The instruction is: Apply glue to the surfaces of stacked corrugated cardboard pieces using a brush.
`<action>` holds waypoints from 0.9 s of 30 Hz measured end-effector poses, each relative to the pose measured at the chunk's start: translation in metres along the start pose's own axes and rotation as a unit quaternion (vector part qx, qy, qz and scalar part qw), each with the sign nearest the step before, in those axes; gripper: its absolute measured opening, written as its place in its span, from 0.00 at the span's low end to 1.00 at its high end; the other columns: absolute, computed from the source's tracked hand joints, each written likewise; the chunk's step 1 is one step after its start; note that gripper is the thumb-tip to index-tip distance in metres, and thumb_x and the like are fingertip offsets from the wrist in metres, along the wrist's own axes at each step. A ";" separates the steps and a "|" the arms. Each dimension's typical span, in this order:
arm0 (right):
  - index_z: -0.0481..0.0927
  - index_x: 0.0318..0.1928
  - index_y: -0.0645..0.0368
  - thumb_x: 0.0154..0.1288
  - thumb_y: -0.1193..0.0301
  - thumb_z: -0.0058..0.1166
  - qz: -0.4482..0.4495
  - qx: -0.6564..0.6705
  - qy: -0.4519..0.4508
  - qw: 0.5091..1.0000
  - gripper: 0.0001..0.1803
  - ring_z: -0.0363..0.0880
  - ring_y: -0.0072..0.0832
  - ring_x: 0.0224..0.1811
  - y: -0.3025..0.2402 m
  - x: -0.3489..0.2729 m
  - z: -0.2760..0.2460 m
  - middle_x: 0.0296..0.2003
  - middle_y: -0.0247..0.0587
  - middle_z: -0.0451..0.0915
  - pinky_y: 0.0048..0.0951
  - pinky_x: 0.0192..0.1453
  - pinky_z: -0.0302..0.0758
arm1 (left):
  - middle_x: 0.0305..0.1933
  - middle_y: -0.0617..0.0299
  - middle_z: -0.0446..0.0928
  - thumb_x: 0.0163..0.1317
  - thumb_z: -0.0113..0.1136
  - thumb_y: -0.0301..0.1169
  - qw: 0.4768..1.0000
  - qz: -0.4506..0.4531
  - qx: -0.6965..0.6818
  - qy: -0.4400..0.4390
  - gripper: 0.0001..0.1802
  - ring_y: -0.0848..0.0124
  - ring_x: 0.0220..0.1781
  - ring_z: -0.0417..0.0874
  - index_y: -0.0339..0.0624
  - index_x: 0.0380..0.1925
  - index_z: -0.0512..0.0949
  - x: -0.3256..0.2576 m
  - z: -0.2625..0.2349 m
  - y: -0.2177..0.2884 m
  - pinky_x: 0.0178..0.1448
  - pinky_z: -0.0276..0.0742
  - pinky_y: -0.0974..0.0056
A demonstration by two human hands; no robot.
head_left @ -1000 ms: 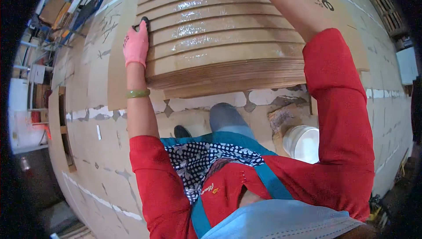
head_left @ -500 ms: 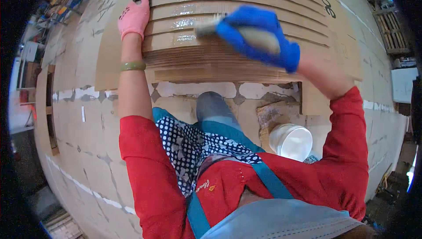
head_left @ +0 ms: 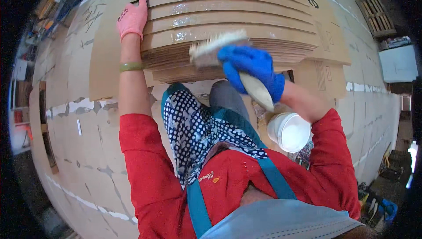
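Note:
In front of me lies a stack of brown cardboard sheets [head_left: 237, 23], fanned so their edges form overlapping steps, with shiny wet streaks left of the middle. My left hand [head_left: 132, 18], in a pink glove with dark fingertips, grips the stack's left edge; its thumb points away from me and the other fingers are mostly hidden. My right hand [head_left: 252, 67], in a blue glove, is closed round the pale handle of a wide brush [head_left: 211, 50]. The brush's light bristles point up and left, over the stack's near edge.
A white bucket [head_left: 290, 132] with whitish contents stands right of my knees. Larger flat cardboard [head_left: 103, 63] lies under the stack. Pallets [head_left: 377, 17] and a white box [head_left: 399, 63] are at the far right.
My right hand has drawn the brush toward me, from the stack's stepped top to its near edge, turning the bristles up. My left hand keeps its hold on the stack.

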State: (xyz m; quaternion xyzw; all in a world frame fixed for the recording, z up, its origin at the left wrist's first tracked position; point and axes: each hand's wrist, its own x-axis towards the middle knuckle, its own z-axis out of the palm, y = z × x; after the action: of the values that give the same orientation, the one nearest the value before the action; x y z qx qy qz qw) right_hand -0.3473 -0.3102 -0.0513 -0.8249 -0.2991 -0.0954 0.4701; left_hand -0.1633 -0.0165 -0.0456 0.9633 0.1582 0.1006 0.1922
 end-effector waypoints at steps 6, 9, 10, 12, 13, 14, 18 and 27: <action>0.78 0.37 0.56 0.54 0.74 0.55 -0.170 -0.085 0.091 0.977 0.08 0.79 0.36 0.30 -0.011 0.060 -0.003 0.32 0.42 0.79 0.32 0.36 0.75 | 0.50 0.40 0.72 0.57 0.36 0.60 0.999 0.007 -0.028 0.020 0.40 0.50 0.54 0.73 0.29 0.48 0.70 -0.006 -0.002 0.000 0.58 0.66 0.56; 0.78 0.27 0.61 0.55 0.70 0.56 -0.207 -0.110 0.175 0.956 0.07 0.76 0.33 0.25 -0.017 0.130 -0.006 0.24 0.44 0.77 0.29 0.30 0.72 | 0.49 0.40 0.73 0.57 0.37 0.59 0.999 0.012 -0.045 0.010 0.40 0.50 0.53 0.74 0.29 0.48 0.70 -0.007 -0.003 0.006 0.57 0.66 0.56; 0.76 0.20 0.60 0.54 0.67 0.56 -0.191 -0.081 0.183 0.961 0.12 0.75 0.38 0.21 -0.039 0.141 -0.003 0.18 0.46 0.74 0.34 0.24 0.69 | 0.49 0.40 0.73 0.57 0.38 0.59 0.999 0.013 -0.047 0.004 0.40 0.50 0.53 0.74 0.29 0.48 0.70 -0.007 -0.004 0.001 0.57 0.67 0.56; 0.77 0.24 0.60 0.55 0.69 0.56 -0.162 -0.144 0.164 0.962 0.08 0.75 0.35 0.23 -0.014 0.149 -0.007 0.22 0.44 0.76 0.31 0.28 0.70 | 0.48 0.40 0.73 0.57 0.39 0.58 0.998 0.028 -0.057 -0.007 0.39 0.50 0.52 0.75 0.29 0.48 0.70 -0.008 -0.007 0.011 0.56 0.67 0.56; 0.78 0.28 0.61 0.55 0.71 0.56 -0.130 -0.202 0.145 0.960 0.05 0.76 0.32 0.26 0.006 0.152 -0.011 0.25 0.42 0.77 0.28 0.31 0.72 | 0.48 0.40 0.73 0.57 0.39 0.58 0.998 0.033 -0.062 -0.008 0.39 0.50 0.52 0.75 0.29 0.48 0.70 -0.010 -0.007 0.017 0.56 0.67 0.56; 0.79 0.32 0.61 0.56 0.74 0.56 -0.100 -0.252 0.121 0.955 0.04 0.77 0.28 0.29 0.020 0.154 -0.008 0.29 0.40 0.78 0.25 0.35 0.74 | 0.48 0.40 0.74 0.57 0.40 0.58 0.997 0.033 -0.065 -0.003 0.38 0.50 0.51 0.75 0.29 0.48 0.70 -0.009 -0.006 0.014 0.56 0.68 0.56; 0.78 0.26 0.59 0.53 0.72 0.56 -0.133 -0.078 0.010 0.988 0.04 0.77 0.36 0.26 -0.022 0.083 0.022 0.24 0.45 0.76 0.31 0.31 0.73 | 0.46 0.41 0.75 0.56 0.41 0.57 0.997 0.022 -0.079 0.005 0.37 0.51 0.50 0.76 0.30 0.46 0.70 -0.012 -0.002 -0.003 0.55 0.68 0.56; 0.77 0.23 0.60 0.53 0.71 0.57 -0.417 -0.052 0.157 0.894 0.07 0.74 0.36 0.20 -0.005 0.196 -0.015 0.17 0.45 0.74 0.30 0.24 0.69 | 0.45 0.42 0.76 0.56 0.41 0.57 0.996 0.024 -0.083 0.016 0.36 0.52 0.49 0.77 0.30 0.43 0.72 -0.017 -0.009 0.006 0.54 0.69 0.56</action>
State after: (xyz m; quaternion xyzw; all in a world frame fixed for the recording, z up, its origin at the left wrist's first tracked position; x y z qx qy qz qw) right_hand -0.1909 -0.2421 0.0462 -0.6219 -0.5324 -0.4263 0.3846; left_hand -0.1792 -0.0248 -0.0375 0.9457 0.1287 0.1338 0.2668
